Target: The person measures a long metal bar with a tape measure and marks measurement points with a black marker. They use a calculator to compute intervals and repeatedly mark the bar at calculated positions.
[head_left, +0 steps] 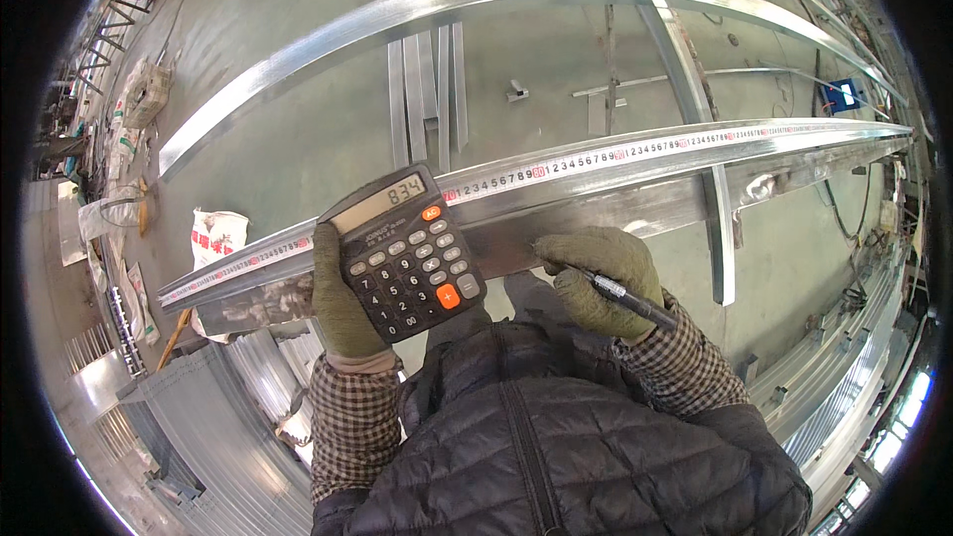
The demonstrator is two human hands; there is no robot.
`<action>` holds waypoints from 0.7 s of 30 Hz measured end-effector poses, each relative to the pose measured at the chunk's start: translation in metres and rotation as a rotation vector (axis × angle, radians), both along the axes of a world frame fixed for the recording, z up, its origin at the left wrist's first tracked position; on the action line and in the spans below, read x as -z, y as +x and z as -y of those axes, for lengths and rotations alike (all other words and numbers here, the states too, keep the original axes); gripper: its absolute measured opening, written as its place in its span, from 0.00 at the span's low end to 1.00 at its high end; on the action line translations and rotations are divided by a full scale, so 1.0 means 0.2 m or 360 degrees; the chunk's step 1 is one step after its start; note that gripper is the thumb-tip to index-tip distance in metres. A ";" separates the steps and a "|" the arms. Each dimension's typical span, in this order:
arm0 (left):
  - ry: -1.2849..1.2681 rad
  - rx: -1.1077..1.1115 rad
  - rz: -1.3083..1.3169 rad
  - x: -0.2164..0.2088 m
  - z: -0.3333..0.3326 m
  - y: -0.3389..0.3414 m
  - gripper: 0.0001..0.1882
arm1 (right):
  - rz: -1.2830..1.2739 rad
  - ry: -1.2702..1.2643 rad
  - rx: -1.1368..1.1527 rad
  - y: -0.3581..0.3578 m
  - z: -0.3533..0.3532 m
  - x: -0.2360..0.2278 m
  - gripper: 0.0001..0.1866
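While the calculator [402, 250] faces up, both gloved hands are occupied

Calculator: before the torso, above the near metal beam [501, 226]. Left hand [342, 303] is closed on its left side, fingertips hidden underneath; the tilt presumably suits reading the display. Right hand [606, 283] is curled firmly around a pen [637, 304], clear of the keys. Tape measure [556, 171] runs lengthwise along the beam, likely for marking. Beyond: pale metal strips [412, 89].

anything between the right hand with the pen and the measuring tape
Nothing loose shows between the right hand, holding the pen, and the nearest stretch of measuring tape, just bare metal beam. Farther left, the calculator in the left hand hides part of the tape.
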State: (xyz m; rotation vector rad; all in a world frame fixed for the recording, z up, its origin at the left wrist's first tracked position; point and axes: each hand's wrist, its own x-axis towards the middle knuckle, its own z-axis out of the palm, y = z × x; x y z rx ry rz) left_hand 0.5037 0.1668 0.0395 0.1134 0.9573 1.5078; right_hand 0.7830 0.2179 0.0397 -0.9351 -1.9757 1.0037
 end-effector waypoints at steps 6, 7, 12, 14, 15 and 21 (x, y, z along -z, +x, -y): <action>0.0036 -0.0015 -0.0063 0.09 0.00 -0.03 0.34 | 0.0171 0.0096 -0.0060 0.08 -0.07 0.06 0.12; 0.0001 -0.0050 -0.0078 0.11 0.01 -0.03 0.33 | 0.0135 0.0113 -0.0016 0.07 -0.08 0.06 0.11; -0.0064 -0.0090 -0.0155 0.18 0.02 -0.09 0.32 | 0.0213 -0.0232 0.0203 0.03 -0.12 0.07 0.10; 0.0009 -0.0063 -0.0161 0.19 0.03 -0.10 0.32 | 0.0176 -0.0338 0.0239 0.03 -0.14 0.10 0.10; -0.0072 -0.0146 -0.0282 0.19 0.03 -0.10 0.30 | 0.0067 -0.0315 0.0291 0.03 -0.16 0.12 0.10; -0.0107 -0.0245 -0.0342 0.17 0.03 -0.07 0.28 | 0.0076 -0.0009 0.0485 0.08 -0.20 0.21 0.09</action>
